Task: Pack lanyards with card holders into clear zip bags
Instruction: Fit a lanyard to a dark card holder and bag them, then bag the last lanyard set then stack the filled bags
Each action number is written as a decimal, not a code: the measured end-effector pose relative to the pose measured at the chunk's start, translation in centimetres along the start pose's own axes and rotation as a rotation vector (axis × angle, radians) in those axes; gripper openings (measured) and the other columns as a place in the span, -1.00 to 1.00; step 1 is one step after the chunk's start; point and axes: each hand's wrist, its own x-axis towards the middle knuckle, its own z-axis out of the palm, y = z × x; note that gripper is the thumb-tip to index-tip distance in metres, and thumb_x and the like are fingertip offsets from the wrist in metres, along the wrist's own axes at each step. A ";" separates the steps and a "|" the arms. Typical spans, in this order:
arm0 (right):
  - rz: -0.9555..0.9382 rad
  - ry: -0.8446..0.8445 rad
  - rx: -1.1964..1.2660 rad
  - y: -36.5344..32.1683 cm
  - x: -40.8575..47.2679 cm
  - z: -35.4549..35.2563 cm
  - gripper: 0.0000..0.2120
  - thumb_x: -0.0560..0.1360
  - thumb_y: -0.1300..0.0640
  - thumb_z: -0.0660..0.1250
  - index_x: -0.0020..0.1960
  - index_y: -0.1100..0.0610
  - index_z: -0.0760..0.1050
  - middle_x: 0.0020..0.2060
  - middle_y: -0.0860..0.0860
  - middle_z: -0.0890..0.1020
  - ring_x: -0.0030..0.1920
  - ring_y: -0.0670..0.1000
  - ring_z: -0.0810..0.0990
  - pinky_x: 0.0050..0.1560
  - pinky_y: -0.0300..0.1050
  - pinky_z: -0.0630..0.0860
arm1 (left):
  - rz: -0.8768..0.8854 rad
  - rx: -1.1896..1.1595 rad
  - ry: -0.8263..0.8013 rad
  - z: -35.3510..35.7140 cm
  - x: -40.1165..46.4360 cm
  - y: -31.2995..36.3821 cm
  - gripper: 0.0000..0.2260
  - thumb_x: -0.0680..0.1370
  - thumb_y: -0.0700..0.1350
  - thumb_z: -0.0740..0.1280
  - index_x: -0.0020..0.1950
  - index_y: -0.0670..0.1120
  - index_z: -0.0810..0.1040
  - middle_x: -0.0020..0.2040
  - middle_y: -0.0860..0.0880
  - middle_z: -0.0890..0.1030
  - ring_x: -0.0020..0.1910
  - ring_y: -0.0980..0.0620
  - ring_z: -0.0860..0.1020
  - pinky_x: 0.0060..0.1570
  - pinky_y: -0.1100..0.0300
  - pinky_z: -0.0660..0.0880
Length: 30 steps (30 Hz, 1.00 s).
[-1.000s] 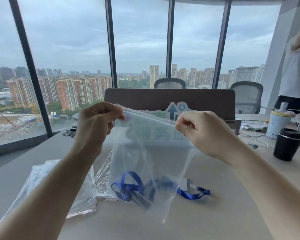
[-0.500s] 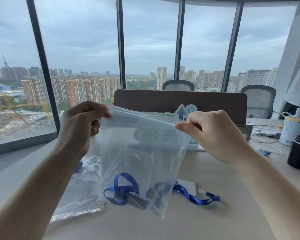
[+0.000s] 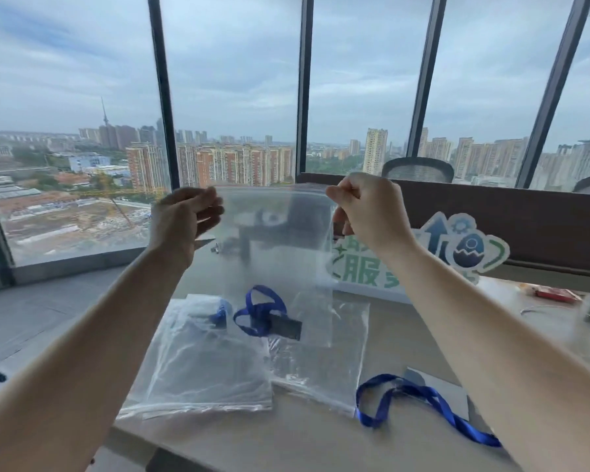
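I hold a clear zip bag (image 3: pixel 280 253) up in the air by its top edge. My left hand (image 3: pixel 181 221) pinches the top left corner and my right hand (image 3: pixel 365 209) pinches the top right corner. A blue lanyard with a dark card holder (image 3: pixel 269 318) lies at the bottom of the held bag. On the table below, a second blue lanyard (image 3: pixel 423 407) with its card holder lies loose at the right. Several clear zip bags (image 3: pixel 205 366) lie flat under the held one, and one of them shows some blue inside.
The pale table (image 3: pixel 321 444) ends at a near edge at lower left. A green and blue cut-out sign (image 3: pixel 423 257) leans on a brown desk divider (image 3: pixel 525 216). A red object (image 3: pixel 556 294) and cables lie at far right. Office chairs (image 3: pixel 418 170) and windows are behind.
Both hands have lifted the bag higher and stretched its top edge level. The view has swung left and tilted, so the loose lanyard and flat bags now show lower on the table.
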 end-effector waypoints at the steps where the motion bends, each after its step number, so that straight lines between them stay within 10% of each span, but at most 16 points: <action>1: -0.041 0.029 0.027 -0.5 0.0 0.8 -0.82 0.52 0.07 0.40 -0.17 0.16 0.62 -0.45 -0.03 0.66 -0.59 -0.14 0.54 -0.45 -0.25 0.53 | 0.036 -0.022 0.016 -1.1 0.4 0.4 -0.91 0.46 -0.20 0.42 -0.24 -0.07 0.63 -0.32 0.00 0.69 -0.28 0.05 0.65 -0.24 0.23 0.57; 5: -0.050 -0.053 0.191 -0.2 -2.8 4.7 -0.90 0.50 0.13 0.42 -0.16 0.13 0.66 -0.40 -0.04 0.64 -0.58 -0.13 0.52 -0.47 -0.27 0.47 | 0.100 0.137 0.091 -5.5 -0.7 -1.1 -0.83 0.45 -0.23 0.39 -0.33 -0.04 0.64 -0.38 0.06 0.64 -0.34 0.10 0.55 -0.27 0.27 0.49; 12: 0.176 -0.674 -0.026 4.9 -10.8 8.6 -0.65 0.54 -0.11 0.33 -0.11 0.19 0.64 -0.34 0.11 0.67 -0.51 -0.13 0.55 -0.27 -0.03 0.59 | 0.075 0.729 -0.068 -10.2 -5.8 -9.2 -0.84 0.31 -0.09 0.26 -0.36 -0.14 0.58 -0.45 -0.12 0.55 -0.45 0.05 0.44 -0.31 0.15 0.32; 20: 0.526 -0.500 -0.260 13.6 -15.3 1.5 -0.83 0.52 0.03 0.29 -0.21 -0.06 0.59 -0.22 -0.07 0.69 -0.21 -0.03 0.61 -0.04 0.04 0.60 | 0.103 1.089 -0.337 -3.3 -8.6 -13.8 -0.78 0.44 -0.03 0.35 -0.36 -0.10 0.54 -0.52 -0.01 0.47 -0.50 0.08 0.38 -0.39 0.15 0.39; 26: 0.728 -0.505 -0.662 19.6 -18.0 -6.0 -0.68 0.55 -0.04 0.22 0.28 -0.04 0.51 0.22 -0.05 0.60 0.14 0.07 0.58 0.12 -0.05 0.53 | 0.135 1.039 -0.760 8.4 -13.9 -17.9 -0.89 0.48 -0.06 0.32 -0.10 0.06 0.64 -0.21 0.15 0.60 -0.18 0.14 0.57 -0.28 0.43 0.36; 30: 0.812 -0.684 -0.808 21.3 -18.6 -7.7 -0.38 0.41 -0.26 0.32 0.36 0.04 0.44 0.31 0.07 0.46 0.28 0.15 0.46 0.15 -0.02 0.47 | 0.177 1.078 -1.028 13.9 -16.9 -21.9 -0.67 0.46 -0.01 0.28 0.23 0.11 0.53 0.20 0.06 0.56 0.17 -0.01 0.50 0.13 0.15 0.45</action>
